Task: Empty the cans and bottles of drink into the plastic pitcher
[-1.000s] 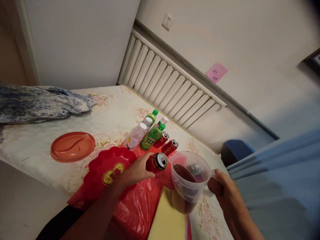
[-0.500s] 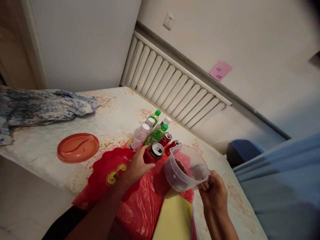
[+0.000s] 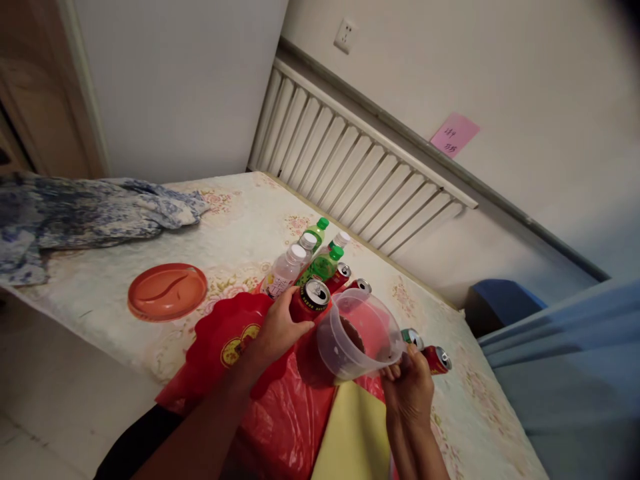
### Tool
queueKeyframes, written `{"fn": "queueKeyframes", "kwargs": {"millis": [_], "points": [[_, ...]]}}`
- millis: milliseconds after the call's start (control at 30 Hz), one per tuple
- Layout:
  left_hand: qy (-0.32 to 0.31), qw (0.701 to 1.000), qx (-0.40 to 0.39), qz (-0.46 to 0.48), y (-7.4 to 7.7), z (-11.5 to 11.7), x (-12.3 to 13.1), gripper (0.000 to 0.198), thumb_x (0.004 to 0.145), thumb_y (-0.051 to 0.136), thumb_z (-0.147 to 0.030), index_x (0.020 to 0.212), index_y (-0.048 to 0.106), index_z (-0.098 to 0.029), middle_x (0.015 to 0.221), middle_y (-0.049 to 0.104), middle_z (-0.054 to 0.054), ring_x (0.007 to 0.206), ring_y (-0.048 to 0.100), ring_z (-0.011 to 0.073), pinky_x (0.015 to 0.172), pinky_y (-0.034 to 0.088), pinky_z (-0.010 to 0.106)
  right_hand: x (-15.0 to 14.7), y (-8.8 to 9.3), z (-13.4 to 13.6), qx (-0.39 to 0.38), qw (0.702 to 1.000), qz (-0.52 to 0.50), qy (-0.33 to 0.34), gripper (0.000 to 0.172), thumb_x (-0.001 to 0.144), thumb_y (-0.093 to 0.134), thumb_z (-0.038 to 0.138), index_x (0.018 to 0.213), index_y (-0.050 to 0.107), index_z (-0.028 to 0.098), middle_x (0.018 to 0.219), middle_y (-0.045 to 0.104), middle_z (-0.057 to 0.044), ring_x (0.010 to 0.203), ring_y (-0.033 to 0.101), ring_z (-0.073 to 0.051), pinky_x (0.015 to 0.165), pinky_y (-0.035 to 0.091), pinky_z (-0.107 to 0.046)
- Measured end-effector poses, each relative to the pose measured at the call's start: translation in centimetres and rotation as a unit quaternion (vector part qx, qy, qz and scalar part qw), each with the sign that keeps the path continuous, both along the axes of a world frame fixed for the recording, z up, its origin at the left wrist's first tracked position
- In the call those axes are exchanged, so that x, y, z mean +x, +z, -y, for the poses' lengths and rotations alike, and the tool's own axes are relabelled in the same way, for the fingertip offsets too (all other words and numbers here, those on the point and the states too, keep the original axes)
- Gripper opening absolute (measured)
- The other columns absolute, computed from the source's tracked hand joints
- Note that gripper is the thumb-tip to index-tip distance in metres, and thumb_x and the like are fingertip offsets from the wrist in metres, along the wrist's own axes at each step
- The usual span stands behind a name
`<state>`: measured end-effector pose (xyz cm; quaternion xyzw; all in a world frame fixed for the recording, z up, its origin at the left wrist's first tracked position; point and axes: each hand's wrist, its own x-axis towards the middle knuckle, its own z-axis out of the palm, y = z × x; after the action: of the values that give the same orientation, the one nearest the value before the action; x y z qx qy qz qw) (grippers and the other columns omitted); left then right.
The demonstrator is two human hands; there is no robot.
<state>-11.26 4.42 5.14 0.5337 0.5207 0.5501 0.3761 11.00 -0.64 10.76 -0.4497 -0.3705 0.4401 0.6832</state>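
Landmark: the red bag (image 3: 280, 420) spread over the near edge of the desk (image 3: 240, 227).
Left hand: the left hand (image 3: 277, 330) curls around the side of a red can (image 3: 309, 303), fingers wrapped on its wall.
Red can: stands at the far edge of the red bag. Its long axis is close to upright and its opened top faces up.
Right hand: the right hand (image 3: 407, 387) is closed on the handle side of a clear jug (image 3: 357, 337).
Jug: hangs above the red bag, just beside the can, with its mouth up and dark liquid at the bottom. How far it leans I cannot tell.
Handling: the can is probably thin-walled and dents under a squeeze, so hold it mid-body. The jug looks light and stiff, but its liquid shifts, so the handle is the place to hold.
Around: bottles (image 3: 310, 263) stand beyond the bag, an orange plate (image 3: 167, 292) is to its left, and a red tray (image 3: 220, 333) lies on it.
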Motion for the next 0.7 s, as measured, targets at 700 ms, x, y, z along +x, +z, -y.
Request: {"fn": "queueKeyframes", "kwargs": {"millis": [700], "points": [[0.104, 0.994, -0.020, -0.009, 0.0, 3.4, -0.1, 0.067, 0.068, 0.074, -0.024, 0.129, 0.045, -0.021, 0.133, 0.057, 0.011, 0.125, 0.053, 0.0278, 0.107, 0.040, 0.043, 1.4, -2.3, 0.4, 0.007, 0.996, 0.073, 0.058, 0.044, 0.086, 0.047, 0.049, 0.057, 0.027, 0.023, 0.051, 0.022, 0.009, 0.046, 0.018, -0.009, 0.045, 0.024, -0.023]]}}
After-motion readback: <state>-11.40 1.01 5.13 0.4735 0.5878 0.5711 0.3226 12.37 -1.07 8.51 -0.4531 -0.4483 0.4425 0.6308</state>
